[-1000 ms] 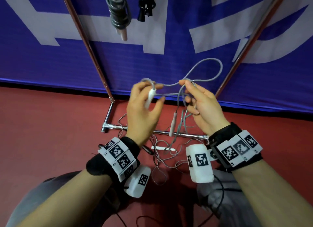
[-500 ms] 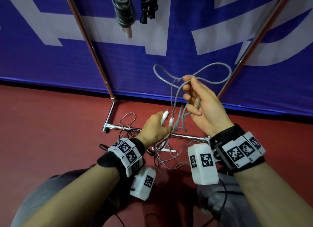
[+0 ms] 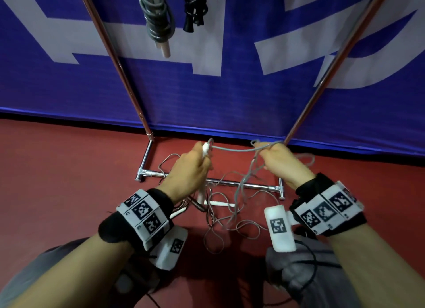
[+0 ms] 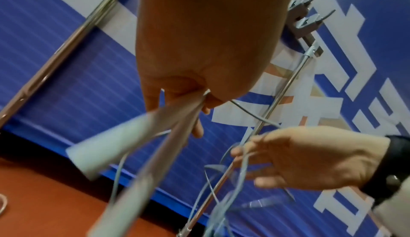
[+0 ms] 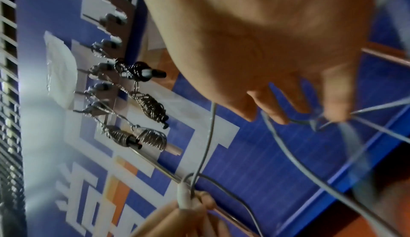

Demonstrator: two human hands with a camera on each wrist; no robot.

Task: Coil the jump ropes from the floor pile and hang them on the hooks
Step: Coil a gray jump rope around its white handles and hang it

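Rope in our hands: We hold one thin grey jump rope (image 3: pixel 232 149) up off the floor. A short piece runs nearly straight from one hand to the other.
Why it is held up: We think we lift it so it pulls free of the tangle below and we can wind it into neat loops.
Left hand: Our left hand (image 3: pixel 189 170) is curled tight around the two white handles (image 4: pixel 124 146). The handle tops poke out above our fingers and the long ends hang down.
Why both handles together: Holding them as a pair gives the loops a firm middle to wrap around, we think.
Right hand: Our right hand (image 3: pixel 281 163) is curled around a few bunched loops of the same rope. The thumb and first finger pinch the cord.
How the hands sit: Both hands are at about the same height, near each other but not touching. The backs of the hands face up to us.
Floor pile: More ropes (image 3: pixel 220 218) lie in a messy heap on the red floor (image 3: pixel 57 181), by the shiny bottom bar of the rack (image 3: pixel 230 183). Some of our rope still trails down into it.
Hooks: The hooks (image 5: pixel 104 76) are on the rack up high. Some coiled ropes (image 5: pixel 153 107) already hang there, and some hooks look free.
Next bit: We think the rope needs more winding before it can be hung up.
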